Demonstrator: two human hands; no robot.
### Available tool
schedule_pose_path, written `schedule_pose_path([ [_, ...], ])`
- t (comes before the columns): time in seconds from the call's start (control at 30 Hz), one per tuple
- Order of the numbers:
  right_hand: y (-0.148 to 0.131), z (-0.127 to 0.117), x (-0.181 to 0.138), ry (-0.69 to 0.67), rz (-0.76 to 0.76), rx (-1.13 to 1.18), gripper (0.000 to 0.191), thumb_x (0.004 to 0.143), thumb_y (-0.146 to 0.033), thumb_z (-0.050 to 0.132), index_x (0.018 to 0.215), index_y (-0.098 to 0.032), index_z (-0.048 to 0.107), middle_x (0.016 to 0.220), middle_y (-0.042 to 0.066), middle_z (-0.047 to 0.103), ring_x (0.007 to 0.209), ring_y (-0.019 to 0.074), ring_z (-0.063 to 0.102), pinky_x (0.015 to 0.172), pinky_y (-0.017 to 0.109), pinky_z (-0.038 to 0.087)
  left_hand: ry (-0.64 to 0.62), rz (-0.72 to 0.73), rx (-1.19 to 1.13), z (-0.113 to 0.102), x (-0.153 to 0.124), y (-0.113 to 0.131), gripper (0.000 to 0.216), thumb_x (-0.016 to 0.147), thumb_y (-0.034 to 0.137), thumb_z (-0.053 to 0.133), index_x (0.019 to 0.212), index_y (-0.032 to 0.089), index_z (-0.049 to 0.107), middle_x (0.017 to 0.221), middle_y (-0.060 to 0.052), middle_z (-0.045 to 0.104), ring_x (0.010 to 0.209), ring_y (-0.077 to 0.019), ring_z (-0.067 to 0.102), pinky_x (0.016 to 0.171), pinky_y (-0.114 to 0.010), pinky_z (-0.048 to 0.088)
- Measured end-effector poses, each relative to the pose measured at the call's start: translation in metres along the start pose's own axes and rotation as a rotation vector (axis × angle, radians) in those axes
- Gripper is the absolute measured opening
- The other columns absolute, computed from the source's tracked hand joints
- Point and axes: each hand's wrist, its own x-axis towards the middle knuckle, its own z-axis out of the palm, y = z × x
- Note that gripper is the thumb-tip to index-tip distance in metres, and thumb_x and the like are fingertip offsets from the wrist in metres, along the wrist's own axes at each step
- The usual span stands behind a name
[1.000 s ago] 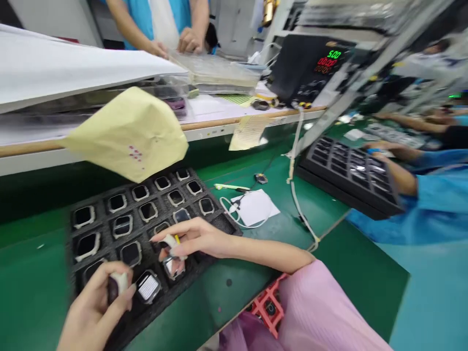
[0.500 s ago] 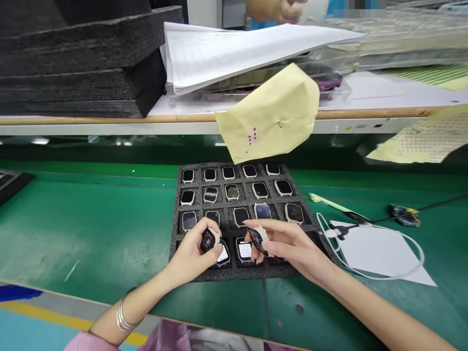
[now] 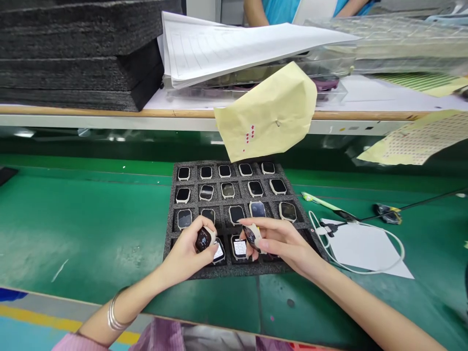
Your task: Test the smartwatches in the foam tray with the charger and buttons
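Your left hand pinches a dark smartwatch case and your right hand pinches a second smartwatch case. Both cases are tilted, held close together just above the front row of the black foam tray, with your left hand nearer its left edge.

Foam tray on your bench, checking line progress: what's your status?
Left hand holding a cream-framed watch; right hand holding a second watch. Both over black foam tray. Yellow paper sheet hanging above tray's far edge.
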Motion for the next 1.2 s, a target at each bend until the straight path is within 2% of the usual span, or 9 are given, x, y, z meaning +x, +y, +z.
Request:
schedule_pose_path([
  [0.2,-0.001,-0.001,0.001,-0.005,0.002,-0.008,0.038,0.087,-0.023,0.071,0.125,-0.025,0.067,0.101,0.007,0.070,0.079,0.0163,0.067,0.066,0.026,0.058,0.005,-0.009,-0.016,-0.001,0.000,-0.001,0.020,0.082,0.008,0.056,0.095,0.021,0.048,0.075,0.005,0.041,0.068,-0.0122,0.038,0.062,-0.023,0.033],
  [0.33,-0.006,0.001,-0.003,0.003,-0.018,-0.020,0.035,0.087,-0.023,0.071,0.122,-0.024,0.068,0.101,0.008,0.070,0.078,0.0162,0.067,0.065,0.025,0.057,0.028,0.041,-0.030,-0.001,-0.003,-0.001,0.020,0.081,0.006,0.056,0.091,0.021,0.048,0.077,0.004,0.044,0.069,-0.0120,0.041,0.063,-0.023,0.034],
  [0.57,-0.017,0.007,-0.012,-0.072,-0.051,-0.004,0.037,0.087,-0.025,0.072,0.124,-0.024,0.067,0.103,0.008,0.068,0.082,0.0190,0.069,0.068,0.027,0.056,0.027,0.136,-0.102,-0.002,-0.008,-0.001,0.024,0.081,0.006,0.058,0.094,0.022,0.048,0.080,0.003,0.046,0.071,-0.0128,0.042,0.065,-0.024,0.036],
  [0.7,-0.009,0.007,-0.005,-0.057,-0.018,0.037,0.036,0.088,-0.024,0.069,0.124,-0.022,0.066,0.102,0.009,0.069,0.082,0.0212,0.071,0.065,0.028,0.057,0.033,0.003,-0.071,-0.001,-0.005,-0.001,0.020,0.083,0.008,0.058,0.094,0.022,0.049,0.077,0.004,0.044,0.067,-0.0107,0.043,0.061,-0.022,0.036],
  [0.77,-0.004,0.006,0.000,-0.032,0.017,0.080,0.036,0.089,-0.025,0.066,0.125,-0.021,0.064,0.103,0.010,0.069,0.081,0.0228,0.072,0.063,0.028,0.057,0.023,-0.077,-0.116,0.000,-0.002,-0.002,0.026,0.083,0.013,0.062,0.104,0.022,0.049,0.078,0.005,0.046,0.061,-0.0089,0.043,0.056,-0.021,0.036],
  [0.87,0.002,0.006,0.006,-0.011,0.118,0.145,0.036,0.091,-0.023,0.061,0.127,-0.021,0.059,0.117,0.012,0.064,0.081,0.0246,0.073,0.061,0.030,0.057,-0.001,-0.137,-0.255,0.001,0.002,-0.003,0.044,0.083,0.022,0.065,0.122,0.022,0.045,0.083,0.003,0.053,0.057,-0.0088,0.050,0.054,-0.022,0.042],
  [1.0,0.003,0.005,0.008,-0.023,0.165,0.205,0.035,0.091,-0.021,0.058,0.126,-0.019,0.056,0.134,0.015,0.054,0.084,0.0250,0.072,0.067,0.033,0.056,-0.029,-0.194,-0.432,-0.001,0.005,-0.002,0.037,0.085,0.025,0.061,0.119,0.018,0.050,0.091,-0.004,0.062,0.076,-0.0173,0.064,0.067,-0.029,0.052],
  [1.07,0.004,0.004,0.008,-0.019,0.168,0.224,0.035,0.091,-0.022,0.057,0.125,-0.018,0.056,0.133,0.016,0.055,0.086,0.0252,0.071,0.070,0.035,0.055,-0.014,-0.212,-0.489,-0.002,0.005,-0.001,0.032,0.084,0.023,0.060,0.115,0.019,0.053,0.100,-0.007,0.063,0.086,-0.0202,0.066,0.070,-0.031,0.054],
  [1.2,0.005,0.006,0.009,0.011,0.164,0.247,0.032,0.092,-0.026,0.056,0.123,-0.018,0.056,0.117,0.013,0.063,0.086,0.0244,0.070,0.070,0.036,0.055,-0.035,-0.230,-0.544,-0.001,0.005,-0.001,0.028,0.084,0.019,0.057,0.112,0.020,0.055,0.105,-0.007,0.065,0.089,-0.0211,0.067,0.072,-0.032,0.055],
])
